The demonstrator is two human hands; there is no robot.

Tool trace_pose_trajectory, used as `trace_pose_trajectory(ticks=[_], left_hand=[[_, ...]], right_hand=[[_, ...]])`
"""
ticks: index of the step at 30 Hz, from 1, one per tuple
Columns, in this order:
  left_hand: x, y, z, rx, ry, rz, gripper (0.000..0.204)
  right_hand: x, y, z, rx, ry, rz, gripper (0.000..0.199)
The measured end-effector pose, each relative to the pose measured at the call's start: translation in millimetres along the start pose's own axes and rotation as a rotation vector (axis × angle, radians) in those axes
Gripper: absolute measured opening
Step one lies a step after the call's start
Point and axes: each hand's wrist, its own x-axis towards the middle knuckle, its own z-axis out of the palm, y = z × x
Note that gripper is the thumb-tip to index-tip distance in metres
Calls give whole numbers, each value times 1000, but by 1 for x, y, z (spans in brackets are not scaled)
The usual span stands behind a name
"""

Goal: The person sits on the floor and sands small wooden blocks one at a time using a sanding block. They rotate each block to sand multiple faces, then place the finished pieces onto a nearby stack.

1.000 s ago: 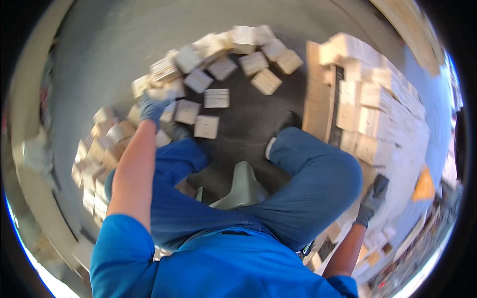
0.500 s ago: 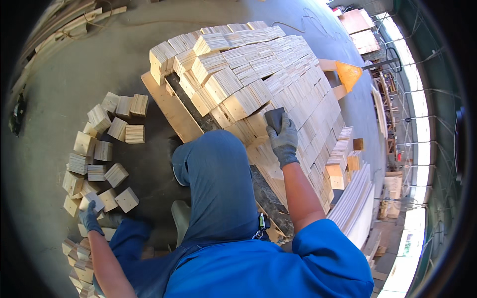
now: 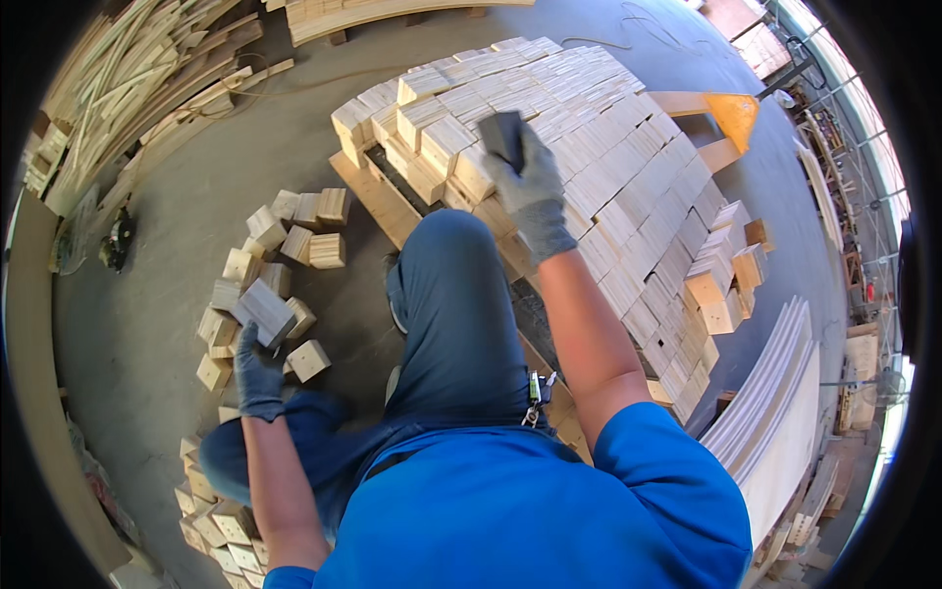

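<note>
Landmark for these notes: the block stack (image 3: 599,157), broad rows of pale wood blocks packed close on a wooden pallet (image 3: 378,204), in front and to the right of the seated person.

Right hand (image 3: 533,187), grey-gloved: raised over the near left part of the block stack. Its grip was closed around a dark block (image 3: 502,135), spread only as far as that piece's width; one end stuck out past the fingers. Whether the dark block touched the wood beneath could not be told.

Left hand (image 3: 259,378), gloved alike: well to the left of the block stack. Its grip was grasping a pale block (image 3: 265,312) by the near edge, the thumb side lying against it and the other fingers mostly hidden. The pale block sat tilted over its neighbours; whether it was lifted clear or leaning on them could not be made out.

Loose blocks (image 3: 265,228) lay in an uneven curve on the floor, left of the block stack and apart from it. A further heap of blocks (image 3: 234,523) stood nearer the person, left of the stack. Beyond the stack's far right side was a yellow pallet jack (image 3: 733,118); to its near right leaned pale sheets (image 3: 775,402).
</note>
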Motion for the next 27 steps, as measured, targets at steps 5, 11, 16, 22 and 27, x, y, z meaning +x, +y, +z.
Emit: trace_pose_trajectory(ticks=[5, 11, 16, 22, 27], left_hand=[[-55, -25, 54, -177, 15, 27, 60], [-64, -55, 49, 12, -76, 3, 51], [-75, -49, 20, -111, -78, 23, 48], [-80, -37, 40, -217, 71, 68, 27], [-72, -36, 34, -102, 91, 122, 30]], right_hand=[[-64, -131, 59, 506, -430, -24, 56], [-180, -144, 156, 603, -716, 107, 72], [-193, -146, 144, 846, -792, 311, 66], [-196, -132, 168, 905, -794, 566, 56], [-206, -132, 181, 644, -755, 612, 59]])
